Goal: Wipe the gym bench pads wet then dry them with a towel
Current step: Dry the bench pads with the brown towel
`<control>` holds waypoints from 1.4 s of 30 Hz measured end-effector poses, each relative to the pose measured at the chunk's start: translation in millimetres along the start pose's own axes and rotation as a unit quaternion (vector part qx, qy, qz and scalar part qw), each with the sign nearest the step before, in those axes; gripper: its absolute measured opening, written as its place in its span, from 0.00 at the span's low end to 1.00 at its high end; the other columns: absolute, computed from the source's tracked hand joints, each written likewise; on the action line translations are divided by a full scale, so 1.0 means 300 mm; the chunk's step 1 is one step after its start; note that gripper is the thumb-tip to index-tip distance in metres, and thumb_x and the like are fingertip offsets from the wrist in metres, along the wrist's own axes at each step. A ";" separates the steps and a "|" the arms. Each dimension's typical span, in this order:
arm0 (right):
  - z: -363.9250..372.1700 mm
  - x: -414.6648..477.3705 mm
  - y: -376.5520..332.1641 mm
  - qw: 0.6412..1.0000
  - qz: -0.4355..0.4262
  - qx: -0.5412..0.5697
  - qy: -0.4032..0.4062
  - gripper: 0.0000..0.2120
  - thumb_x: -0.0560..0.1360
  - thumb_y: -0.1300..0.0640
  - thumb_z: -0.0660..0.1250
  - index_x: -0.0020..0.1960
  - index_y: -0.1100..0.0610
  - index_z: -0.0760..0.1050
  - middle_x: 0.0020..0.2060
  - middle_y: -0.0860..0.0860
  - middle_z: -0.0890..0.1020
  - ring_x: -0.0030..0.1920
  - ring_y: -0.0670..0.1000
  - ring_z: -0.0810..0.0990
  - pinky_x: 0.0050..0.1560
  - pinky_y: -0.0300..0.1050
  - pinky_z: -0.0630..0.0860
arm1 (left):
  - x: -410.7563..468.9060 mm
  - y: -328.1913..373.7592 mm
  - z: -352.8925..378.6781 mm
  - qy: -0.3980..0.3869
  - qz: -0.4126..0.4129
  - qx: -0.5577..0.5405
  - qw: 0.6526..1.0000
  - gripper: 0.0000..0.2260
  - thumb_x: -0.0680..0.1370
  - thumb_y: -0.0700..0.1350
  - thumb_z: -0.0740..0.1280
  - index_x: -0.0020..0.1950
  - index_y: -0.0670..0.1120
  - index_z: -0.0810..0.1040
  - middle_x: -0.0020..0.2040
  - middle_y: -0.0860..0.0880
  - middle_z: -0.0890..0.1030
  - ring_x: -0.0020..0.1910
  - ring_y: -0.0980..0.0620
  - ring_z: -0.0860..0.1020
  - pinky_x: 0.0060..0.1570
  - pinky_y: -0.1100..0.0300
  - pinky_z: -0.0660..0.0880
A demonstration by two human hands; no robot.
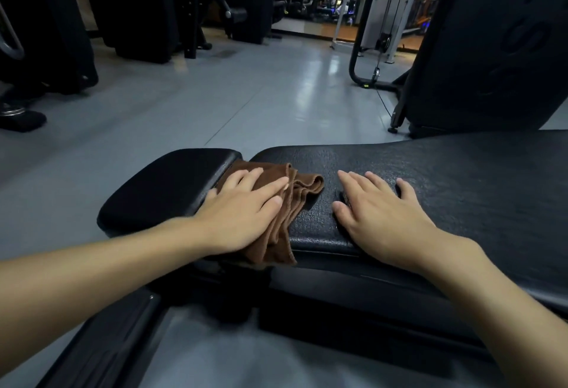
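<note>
A black gym bench lies across the view, with a small seat pad [159,185] at the left and a long textured back pad [445,178] at the right. A folded brown towel [289,203] lies over the gap between the two pads and hangs over the near edge. My left hand [239,212] presses flat on the towel, fingers spread. Flat on the long pad just to the right of the towel rests my right hand [378,212], palm down and holding nothing.
The bench's black frame [215,295] runs below the pads toward me. A grey floor [246,89] stretches beyond the bench. Dark gym machines [138,3] stand at the back left, and a large black machine [491,49] rises at the right.
</note>
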State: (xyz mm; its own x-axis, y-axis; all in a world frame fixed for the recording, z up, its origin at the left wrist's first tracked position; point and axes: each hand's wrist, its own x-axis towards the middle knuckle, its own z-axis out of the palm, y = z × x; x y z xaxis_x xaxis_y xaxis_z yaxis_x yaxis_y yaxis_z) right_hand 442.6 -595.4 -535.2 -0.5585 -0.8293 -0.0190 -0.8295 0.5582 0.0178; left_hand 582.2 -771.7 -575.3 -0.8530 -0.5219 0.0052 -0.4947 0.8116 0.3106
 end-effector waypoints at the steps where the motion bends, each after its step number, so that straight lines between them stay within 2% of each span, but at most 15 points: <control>1: -0.007 0.006 -0.003 1.000 0.001 0.009 0.000 0.28 0.83 0.43 0.46 0.80 0.49 0.46 0.79 0.45 0.56 0.79 0.52 0.50 0.75 0.65 0.47 | 0.051 0.010 -0.002 0.001 -0.001 0.008 1.000 0.21 0.82 0.60 0.45 0.76 0.70 0.51 0.81 0.54 0.49 0.79 0.52 0.45 0.73 0.36 0.51; 3: -0.025 0.020 -0.017 0.999 -0.003 0.045 0.026 0.27 0.83 0.48 0.50 0.80 0.49 0.49 0.78 0.46 0.59 0.78 0.52 0.53 0.75 0.64 0.50 | 0.142 0.040 0.000 -0.004 0.005 0.018 1.000 0.21 0.82 0.61 0.45 0.76 0.69 0.52 0.81 0.53 0.49 0.79 0.51 0.45 0.72 0.36 0.49; 6: -0.059 0.057 -0.056 0.985 -0.033 0.115 0.124 0.25 0.80 0.57 0.55 0.77 0.54 0.59 0.74 0.50 0.66 0.75 0.52 0.60 0.74 0.57 0.57 | 0.242 0.057 0.006 0.004 0.039 -0.032 0.999 0.22 0.81 0.62 0.47 0.76 0.66 0.58 0.80 0.52 0.54 0.79 0.51 0.49 0.73 0.37 0.49; 8: -0.087 0.105 -0.098 0.973 -0.056 0.167 0.149 0.24 0.79 0.59 0.57 0.75 0.58 0.62 0.72 0.54 0.69 0.72 0.53 0.65 0.71 0.52 0.62 | 0.275 0.014 -0.027 0.042 0.075 -0.148 0.985 0.24 0.79 0.59 0.52 0.75 0.57 0.67 0.77 0.50 0.64 0.77 0.50 0.59 0.74 0.44 0.55; 10: -0.093 0.175 -0.158 0.972 -0.087 0.167 0.144 0.24 0.79 0.58 0.58 0.75 0.59 0.64 0.70 0.56 0.71 0.71 0.55 0.68 0.70 0.50 0.64 | 0.299 -0.066 -0.073 0.096 0.053 -0.231 0.967 0.19 0.80 0.49 0.57 0.70 0.50 0.71 0.70 0.46 0.71 0.69 0.49 0.70 0.71 0.52 0.63; 13: -0.046 0.300 -0.262 0.985 -0.101 0.103 0.089 0.24 0.78 0.47 0.58 0.72 0.52 0.67 0.70 0.54 0.71 0.74 0.58 0.64 0.72 0.57 0.60 | 0.286 -0.164 -0.098 0.095 -0.007 -0.269 0.958 0.15 0.79 0.36 0.56 0.61 0.53 0.68 0.58 0.47 0.75 0.56 0.45 0.76 0.60 0.51 0.72; 15: 0.005 0.366 -0.295 0.997 -0.066 0.048 -0.001 0.28 0.77 0.35 0.53 0.75 0.43 0.61 0.78 0.52 0.60 0.78 0.61 0.52 0.73 0.68 0.48 | 0.265 -0.195 -0.074 0.055 -0.020 -0.279 0.958 0.17 0.77 0.31 0.55 0.60 0.50 0.64 0.55 0.46 0.76 0.55 0.45 0.77 0.56 0.52 0.74; 17: 0.042 0.414 -0.288 0.998 -0.045 0.007 -0.044 0.32 0.75 0.29 0.49 0.77 0.36 0.53 0.81 0.50 0.51 0.79 0.61 0.45 0.71 0.73 0.41 | 0.261 -0.214 -0.054 0.049 -0.024 -0.288 0.956 0.18 0.77 0.29 0.53 0.60 0.48 0.63 0.58 0.44 0.74 0.55 0.48 0.77 0.53 0.57 0.74; 20: 0.045 0.456 -0.243 0.998 -0.047 0.008 -0.034 0.30 0.77 0.34 0.49 0.78 0.36 0.51 0.80 0.49 0.52 0.80 0.60 0.45 0.71 0.74 0.41 | 0.268 -0.210 -0.055 0.064 -0.005 -0.276 0.959 0.17 0.78 0.33 0.56 0.63 0.49 0.63 0.61 0.46 0.72 0.54 0.51 0.78 0.55 0.58 0.73; 22: 0.037 0.477 -0.190 0.998 -0.049 0.019 -0.025 0.29 0.78 0.39 0.49 0.78 0.39 0.54 0.80 0.48 0.55 0.79 0.57 0.48 0.72 0.73 0.42 | 0.272 -0.181 -0.050 0.065 0.016 -0.220 0.973 0.16 0.79 0.38 0.59 0.65 0.50 0.66 0.62 0.48 0.72 0.53 0.51 0.77 0.56 0.55 0.72; 24: 0.029 0.489 -0.119 0.999 -0.042 0.026 -0.010 0.28 0.79 0.42 0.50 0.78 0.43 0.57 0.79 0.48 0.58 0.79 0.55 0.50 0.73 0.71 0.43 | 0.269 -0.142 -0.053 0.056 0.036 -0.163 0.984 0.15 0.79 0.44 0.60 0.66 0.51 0.69 0.61 0.51 0.74 0.54 0.52 0.75 0.56 0.57 0.70; 28: 0.006 0.479 0.027 0.999 -0.027 0.022 0.019 0.26 0.79 0.45 0.51 0.77 0.46 0.60 0.77 0.48 0.63 0.78 0.52 0.55 0.74 0.66 0.46 | 0.251 -0.024 -0.077 0.033 0.045 -0.076 0.996 0.13 0.76 0.58 0.60 0.58 0.61 0.76 0.54 0.58 0.78 0.58 0.53 0.75 0.63 0.48 0.70; 32: -0.029 0.451 0.175 0.999 0.005 0.017 0.032 0.25 0.79 0.46 0.51 0.76 0.49 0.62 0.75 0.50 0.67 0.76 0.52 0.59 0.74 0.65 0.49 | 0.258 0.136 -0.075 0.014 0.082 -0.071 0.994 0.22 0.69 0.68 0.54 0.59 0.65 0.75 0.59 0.58 0.76 0.62 0.53 0.73 0.64 0.44 0.68; 37: -0.079 0.389 0.429 0.996 0.071 -0.006 0.056 0.24 0.79 0.45 0.51 0.72 0.51 0.67 0.72 0.51 0.70 0.73 0.52 0.63 0.73 0.64 0.54 | 0.299 0.371 -0.049 -0.004 0.128 -0.081 0.988 0.25 0.74 0.70 0.56 0.68 0.65 0.70 0.66 0.58 0.73 0.69 0.53 0.68 0.66 0.42 0.63; 42: -0.151 0.279 0.702 0.985 0.157 -0.009 0.076 0.24 0.80 0.45 0.51 0.73 0.49 0.66 0.73 0.50 0.69 0.73 0.53 0.64 0.73 0.61 0.56 | 0.317 0.609 -0.022 -0.026 0.191 -0.104 0.976 0.24 0.74 0.71 0.57 0.67 0.64 0.71 0.67 0.61 0.72 0.69 0.55 0.68 0.68 0.44 0.61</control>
State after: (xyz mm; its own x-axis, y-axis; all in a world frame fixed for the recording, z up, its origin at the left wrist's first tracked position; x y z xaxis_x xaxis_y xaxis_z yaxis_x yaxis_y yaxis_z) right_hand 221.4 -548.3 -487.6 -0.7795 -0.6107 0.1396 -0.6147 0.7886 0.0176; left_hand 411.8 -674.8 -511.7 -0.9784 -0.1728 0.1131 -0.0981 0.8709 0.4815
